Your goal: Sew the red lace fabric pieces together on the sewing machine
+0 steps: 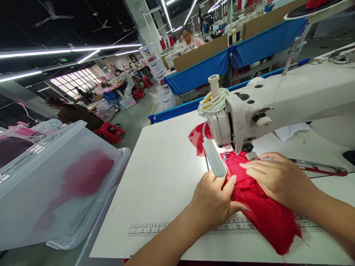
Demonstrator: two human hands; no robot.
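Note:
A piece of red lace fabric (267, 216) lies on the white table under the presser foot (225, 156) of a sewing machine (302, 90), its loose end trailing toward the front right. My left hand (209, 197) pinches the fabric's left edge close in front of the foot; the grey lamp head (215, 159) hides some of its fingertips. Across the fabric's right side, my right hand (280, 179) lies with fingers stretched out, pressing it from above. Sheer red cloth (198, 138) sticks out behind the needle area.
Black-and-red thread snips or tweezers (321, 168) lie right of my right hand. A printed ruler (149, 229) runs along the table's front. A translucent plastic bin (41, 192) with red contents stands at the left. White paper (290, 131) lies behind the machine arm. Other people sit farther off.

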